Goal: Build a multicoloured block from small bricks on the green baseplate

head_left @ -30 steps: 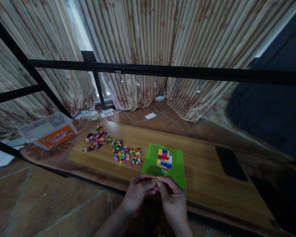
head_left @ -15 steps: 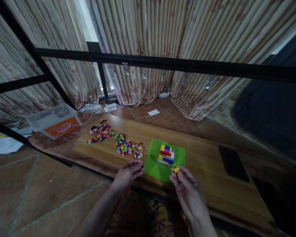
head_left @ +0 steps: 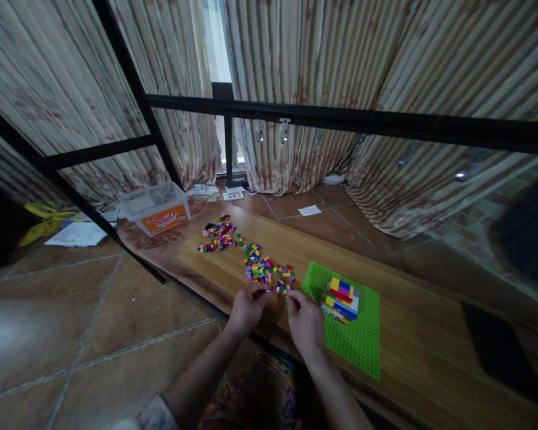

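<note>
Item 1: left hand [head_left: 246, 312], bare, its forearm uncovered up to the cuff.
Item 2: loose, pale sleeve [head_left: 156, 412] of soft-looking cloth, whitish-grey with a faint mottled print, on the left arm.
Item 3: right hand [head_left: 306, 325], bare, forearm likewise uncovered as far as visible.
Item 4: dark cloth garment [head_left: 251, 397] over the lap, patterned in yellow and purple; motifs too dim to make out.

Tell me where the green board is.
In the head view, the green board lies right of centre on the wooden surface, right of the loose bricks and beside the right hand.
</note>
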The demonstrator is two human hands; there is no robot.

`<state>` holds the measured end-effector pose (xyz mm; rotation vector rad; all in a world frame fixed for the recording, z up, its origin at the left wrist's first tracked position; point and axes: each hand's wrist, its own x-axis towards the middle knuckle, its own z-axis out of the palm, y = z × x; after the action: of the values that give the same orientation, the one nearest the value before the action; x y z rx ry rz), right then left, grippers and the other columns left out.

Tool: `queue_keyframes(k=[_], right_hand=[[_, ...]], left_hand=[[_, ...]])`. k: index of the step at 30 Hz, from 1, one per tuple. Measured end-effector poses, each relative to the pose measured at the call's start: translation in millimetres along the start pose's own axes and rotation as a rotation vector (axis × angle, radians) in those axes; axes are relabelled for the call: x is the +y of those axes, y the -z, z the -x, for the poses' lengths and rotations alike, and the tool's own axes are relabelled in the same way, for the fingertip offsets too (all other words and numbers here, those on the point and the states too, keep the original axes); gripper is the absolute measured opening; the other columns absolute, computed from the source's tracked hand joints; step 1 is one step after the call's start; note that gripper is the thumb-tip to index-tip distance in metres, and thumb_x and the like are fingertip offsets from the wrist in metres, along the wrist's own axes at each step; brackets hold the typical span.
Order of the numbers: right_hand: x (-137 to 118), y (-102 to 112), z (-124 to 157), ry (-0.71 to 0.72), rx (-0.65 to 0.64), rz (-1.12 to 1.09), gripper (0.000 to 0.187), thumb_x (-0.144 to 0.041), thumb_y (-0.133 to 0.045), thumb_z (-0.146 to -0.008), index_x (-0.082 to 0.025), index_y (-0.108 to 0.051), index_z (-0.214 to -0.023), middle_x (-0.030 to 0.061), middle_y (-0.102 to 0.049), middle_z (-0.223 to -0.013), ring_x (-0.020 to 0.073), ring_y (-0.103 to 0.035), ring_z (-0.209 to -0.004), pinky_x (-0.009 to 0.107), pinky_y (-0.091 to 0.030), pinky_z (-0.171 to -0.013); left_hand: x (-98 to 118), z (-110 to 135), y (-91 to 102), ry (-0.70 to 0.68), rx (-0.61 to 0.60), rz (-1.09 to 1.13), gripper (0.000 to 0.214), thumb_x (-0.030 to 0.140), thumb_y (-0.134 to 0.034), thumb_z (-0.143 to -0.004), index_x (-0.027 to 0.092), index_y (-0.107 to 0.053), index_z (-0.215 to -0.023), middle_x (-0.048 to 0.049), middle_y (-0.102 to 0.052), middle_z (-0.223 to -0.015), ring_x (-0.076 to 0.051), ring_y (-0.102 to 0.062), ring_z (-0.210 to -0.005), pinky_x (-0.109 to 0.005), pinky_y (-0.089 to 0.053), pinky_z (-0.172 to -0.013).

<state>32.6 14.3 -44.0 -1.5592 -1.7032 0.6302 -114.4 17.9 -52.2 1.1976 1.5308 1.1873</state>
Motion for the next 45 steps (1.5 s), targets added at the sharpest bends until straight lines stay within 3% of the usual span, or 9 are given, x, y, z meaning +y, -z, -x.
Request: queue_keyframes(k=[4, 10, 19, 27, 32, 37, 39, 42, 45], right_hand=[[4.0, -9.5, -13.4, 0.096, -0.013, 0.179, 0.022, -0.017, -0.044, -0.085, -0.02, -0.065, -0.088, 0.0067, -0.068, -0.091, 0.0201, -0.063, -0.082, 0.031, -0.046, -0.075], [13.9, -14.1, -12.8, 0.147, 0.004, 0.213, 0.02, -0.018, -0.047, -0.084, -0.02, -0.064, -0.095, 0.0071, -0.066, -0.094, 0.0201, -0.062, -0.088, 0.031, -0.046, -0.077], [7.6, -10.0, -7.5, 0.114, 0.049, 0.042, 0.026, -0.024, -0.047, -0.087, -0.019, -0.063, -0.106, 0.0103, -0.063, -0.1, 0.0222, -0.06, -0.091, 0.036, -0.048, -0.081], [-16.9, -8.7, 10.5, 0.102, -0.037, -0.276, 0.022, -0.025, -0.048, -0.088, -0.023, -0.067, -0.1, 0.0052, -0.067, -0.098, 0.0178, -0.062, -0.094, 0.031, -0.048, -0.085], [-14.5, 26.8, 28.8, 0.011, 0.038, -0.304, 0.019, -0.032, -0.053, -0.086, -0.024, -0.07, -0.092, 0.0035, -0.069, -0.091, 0.0174, -0.063, -0.086, 0.029, -0.049, -0.078], [20.6, 94.3, 21.1, -0.179, 0.412, -0.273, 0.025, -0.039, -0.061, -0.078, -0.021, -0.07, -0.092, 0.0064, -0.071, -0.094, 0.0204, -0.063, -0.087, 0.034, -0.048, -0.081], [40.3, 115.3, 7.8, -0.26, 0.5, -0.287, 0.029, -0.041, -0.065, -0.073, -0.018, -0.07, -0.091, 0.0077, -0.071, -0.09, 0.0211, -0.064, -0.082, 0.036, -0.048, -0.08], [65.6, 127.4, -13.5, -0.309, 0.462, -0.324, 0.031, -0.041, -0.066, -0.07, -0.017, -0.07, -0.089, 0.0073, -0.072, -0.087, 0.021, -0.064, -0.08, 0.037, -0.048, -0.079], [78.4, 121.5, -27.8, -0.297, 0.365, -0.349, 0.029, -0.042, -0.066, -0.069, -0.018, -0.071, -0.086, 0.0061, -0.072, -0.084, 0.0202, -0.064, -0.078, 0.036, -0.048, -0.077]], left_hand=[[2.9, -4.6, 1.8, -0.284, -0.041, -0.391, 0.019, 0.014, -0.051, -0.083, 0.021, -0.068, -0.087, -0.0033, -0.066, -0.091, -0.016, -0.061, -0.085, -0.027, -0.046, -0.079], [1.6, -4.1, -1.5, -0.306, -0.053, -0.556, 0.021, 0.013, -0.049, -0.086, 0.021, -0.063, -0.098, -0.0042, -0.066, -0.097, -0.017, -0.062, -0.091, -0.028, -0.048, -0.083], [-6.9, 0.8, 2.1, -0.323, 0.002, -0.337, 0.035, 0.011, -0.051, -0.083, 0.023, -0.059, -0.114, -0.0053, -0.066, -0.109, -0.02, -0.061, -0.102, -0.033, -0.047, -0.093], [13.2, 21.3, 0.7, -0.234, -0.116, -0.048, 0.04, 0.012, -0.052, -0.081, 0.024, -0.057, -0.12, -0.0039, -0.068, -0.108, -0.018, -0.063, -0.102, -0.031, -0.048, -0.093], [28.1, 36.8, -13.0, -0.14, -0.186, 0.104, 0.045, 0.02, -0.058, -0.08, 0.024, -0.053, -0.125, -0.0056, -0.068, -0.107, -0.019, -0.065, -0.094, -0.03, -0.053, -0.084], [27.3, 34.7, -21.3, -0.204, -0.17, -0.011, 0.03, 0.025, -0.06, -0.08, 0.022, -0.064, -0.11, -0.0053, -0.068, -0.105, -0.018, -0.064, -0.09, -0.03, -0.051, -0.085], [23.5, 32.2, -23.0, -0.214, -0.166, -0.033, 0.022, 0.026, -0.059, -0.081, 0.023, -0.067, -0.101, -0.0042, -0.068, -0.104, -0.019, -0.063, -0.095, -0.03, -0.049, -0.089], [16.6, 30.8, -24.1, -0.219, -0.191, -0.049, 0.017, 0.026, -0.058, -0.082, 0.023, -0.068, -0.095, -0.0031, -0.07, -0.1, -0.02, -0.063, -0.097, -0.029, -0.048, -0.089], [9.5, 30.2, -22.6, -0.225, -0.218, -0.073, 0.017, 0.027, -0.057, -0.083, 0.024, -0.069, -0.095, -0.0024, -0.07, -0.098, -0.019, -0.064, -0.094, -0.028, -0.049, -0.087]])
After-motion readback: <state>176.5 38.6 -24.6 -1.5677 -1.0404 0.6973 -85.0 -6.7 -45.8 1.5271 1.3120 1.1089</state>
